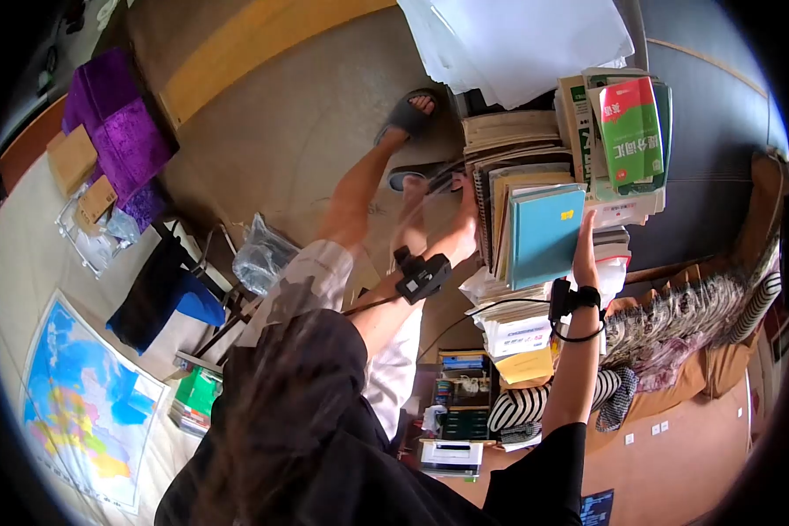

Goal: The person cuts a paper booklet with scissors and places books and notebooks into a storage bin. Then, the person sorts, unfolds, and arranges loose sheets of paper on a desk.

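Note:
A blue hardcover notebook (545, 237) with a small yellow mark lies on top of a tall stack of books and papers (519, 188). My right hand (585, 250) is against the notebook's right edge, its fingers pointing away from me and partly hidden, gripping that side. On the opposite side of the stack, my left hand (467, 213) is close against the left edges of the books; its fingers are mostly out of sight. Beyond the notebook is a green and red book (629, 131) on another pile. Both wrists carry black strapped devices.
White sheets (517, 48) lie at the top. Below the stack are more papers (517, 337) and a shelf of small items (465, 399). A clear plastic bag (263, 254) is on the floor by my legs. A chair (171, 294) and a map (88, 399) are at left.

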`<state>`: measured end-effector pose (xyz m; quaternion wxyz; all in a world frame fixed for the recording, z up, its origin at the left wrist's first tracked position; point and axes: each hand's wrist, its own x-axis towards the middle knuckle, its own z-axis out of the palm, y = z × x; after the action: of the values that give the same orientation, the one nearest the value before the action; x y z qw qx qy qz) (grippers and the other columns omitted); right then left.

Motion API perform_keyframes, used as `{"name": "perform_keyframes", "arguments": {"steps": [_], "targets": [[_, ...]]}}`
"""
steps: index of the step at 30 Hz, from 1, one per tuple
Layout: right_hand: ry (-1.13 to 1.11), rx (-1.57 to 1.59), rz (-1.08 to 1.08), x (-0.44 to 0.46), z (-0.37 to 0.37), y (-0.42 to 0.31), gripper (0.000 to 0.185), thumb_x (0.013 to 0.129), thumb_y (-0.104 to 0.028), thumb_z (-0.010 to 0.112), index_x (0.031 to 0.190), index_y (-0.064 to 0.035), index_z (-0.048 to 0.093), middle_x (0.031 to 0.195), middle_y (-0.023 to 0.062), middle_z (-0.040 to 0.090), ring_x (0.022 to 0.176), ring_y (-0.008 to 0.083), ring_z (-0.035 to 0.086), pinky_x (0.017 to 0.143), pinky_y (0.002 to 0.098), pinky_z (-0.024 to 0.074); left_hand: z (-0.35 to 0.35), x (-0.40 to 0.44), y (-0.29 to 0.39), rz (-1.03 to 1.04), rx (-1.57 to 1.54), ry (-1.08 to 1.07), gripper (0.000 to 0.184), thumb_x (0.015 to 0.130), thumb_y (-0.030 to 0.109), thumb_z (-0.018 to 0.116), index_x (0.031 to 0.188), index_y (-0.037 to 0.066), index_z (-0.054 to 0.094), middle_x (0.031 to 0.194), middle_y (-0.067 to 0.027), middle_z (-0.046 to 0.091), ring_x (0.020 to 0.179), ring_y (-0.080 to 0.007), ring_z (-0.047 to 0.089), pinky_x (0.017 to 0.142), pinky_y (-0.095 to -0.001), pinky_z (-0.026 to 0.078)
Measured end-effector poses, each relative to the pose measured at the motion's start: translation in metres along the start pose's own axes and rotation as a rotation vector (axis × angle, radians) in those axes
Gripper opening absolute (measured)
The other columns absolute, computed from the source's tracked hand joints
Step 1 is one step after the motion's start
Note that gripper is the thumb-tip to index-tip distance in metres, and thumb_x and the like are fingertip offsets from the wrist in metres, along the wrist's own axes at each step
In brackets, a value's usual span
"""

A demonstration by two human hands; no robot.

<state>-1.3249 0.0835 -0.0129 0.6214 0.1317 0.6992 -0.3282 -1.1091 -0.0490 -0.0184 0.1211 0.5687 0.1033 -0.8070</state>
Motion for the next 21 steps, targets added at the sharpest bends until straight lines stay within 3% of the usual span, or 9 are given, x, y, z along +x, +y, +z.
{"name": "perform_keyframes", "arguments": {"steps": [1, 4, 5, 7, 13, 16, 19, 21], "targets": [[-0.087, 0.099, 0.043, -0.005, 0.002, -0.005, 0.089, 0.089, -0.069, 0.024, 0.145, -0.0003, 0.014, 0.15, 0.0095, 0.018, 0.137, 0.022, 0.018, 0.112, 0.0328, 0.0116, 0.001, -0.001, 0.003, -0.004, -0.004, -0.019, 0.053, 0.092, 0.048, 0.047, 0.126, 0.008, 0.042, 0.122, -0.0064, 0.05, 0.1, -0.0162, 0.049, 0.084, -0.0302, 0.04], [0.257, -0.075, -0.054, 0.0, 0.001, 0.024, 0.089, 0.086, -0.073, 0.024, 0.141, -0.0031, 0.03, 0.138, 0.0097, 0.04, 0.125, 0.0227, 0.037, 0.106, 0.0364, 0.0248, -0.001, 0.004, 0.008, 0.006, -0.034, -0.079, 0.057, 0.092, 0.05, 0.047, 0.13, 0.008, 0.04, 0.126, -0.0067, 0.047, 0.106, -0.0159, 0.047, 0.089, -0.0301, 0.038], [0.165, -0.102, -0.034, -0.016, 0.01, 0.002, 0.085, 0.09, -0.066, 0.026, 0.146, -0.004, 0.01, 0.148, 0.0074, 0.02, 0.134, 0.0189, 0.02, 0.111, 0.0337, 0.0128, -0.001, 0.007, 0.009, 0.007, -0.041, -0.101, 0.058, 0.091, 0.05, 0.047, 0.131, 0.008, 0.039, 0.127, -0.0069, 0.046, 0.108, -0.0158, 0.046, 0.091, -0.0301, 0.037], [0.117, -0.086, 0.004, -0.017, 0.01, -0.005, 0.085, 0.09, -0.065, 0.028, 0.146, -0.0036, 0.011, 0.148, 0.0071, 0.02, 0.134, 0.0187, 0.02, 0.111, 0.0333, 0.0125, -0.005, 0.013, 0.009, 0.017, -0.051, -0.139, 0.06, 0.091, 0.051, 0.047, 0.133, 0.008, 0.037, 0.129, -0.0071, 0.045, 0.112, -0.0156, 0.045, 0.094, -0.0301, 0.036], [0.245, -0.04, 0.011, -0.007, 0.001, 0.025, 0.083, 0.088, -0.068, 0.034, 0.139, -0.0031, 0.033, 0.136, 0.0109, 0.039, 0.123, 0.0217, 0.037, 0.104, 0.034, 0.0272, -0.015, 0.032, 0.004, 0.032, -0.022, -0.22, 0.069, 0.09, 0.054, 0.045, 0.14, 0.009, 0.029, 0.137, -0.0074, 0.039, 0.124, -0.0153, 0.038, 0.104, -0.0305, 0.03], [0.186, 0.092, 0.06, -0.005, -0.007, 0.028, 0.077, 0.092, -0.06, 0.033, 0.144, -0.0037, 0.021, 0.146, 0.005, 0.026, 0.132, 0.0171, 0.024, 0.11, 0.0319, 0.0159, -0.019, 0.034, 0.001, 0.059, 0.049, -0.234, 0.071, 0.092, 0.055, 0.04, 0.144, 0.012, 0.016, 0.143, -0.0058, 0.028, 0.132, -0.0156, 0.024, 0.11, -0.0316, 0.019], [0.135, 0.032, -0.014, -0.009, -0.006, 0.02, 0.076, 0.094, -0.058, 0.032, 0.144, -0.0036, 0.019, 0.146, 0.0041, 0.025, 0.132, 0.0162, 0.024, 0.11, 0.031, 0.0152, -0.007, 0.023, 0.005, 0.114, 0.136, -0.199, 0.074, 0.094, 0.053, 0.037, 0.147, 0.015, 0.001, 0.148, -0.0059, 0.017, 0.137, -0.0171, 0.01, 0.111, -0.0317, 0.012], [0.061, 0.02, -0.027, -0.01, -0.01, 0.018, 0.077, 0.093, -0.059, 0.032, 0.145, -0.0035, 0.016, 0.147, 0.0033, 0.023, 0.133, 0.0157, 0.023, 0.11, 0.0306, 0.0143, -0.011, 0.032, 0.0, 0.121, 0.181, -0.229, 0.081, 0.093, 0.055, 0.038, 0.146, 0.013, -0.006, 0.148, -0.0102, 0.015, 0.138, -0.0196, 0.008, 0.112, -0.0319, 0.011]]}}
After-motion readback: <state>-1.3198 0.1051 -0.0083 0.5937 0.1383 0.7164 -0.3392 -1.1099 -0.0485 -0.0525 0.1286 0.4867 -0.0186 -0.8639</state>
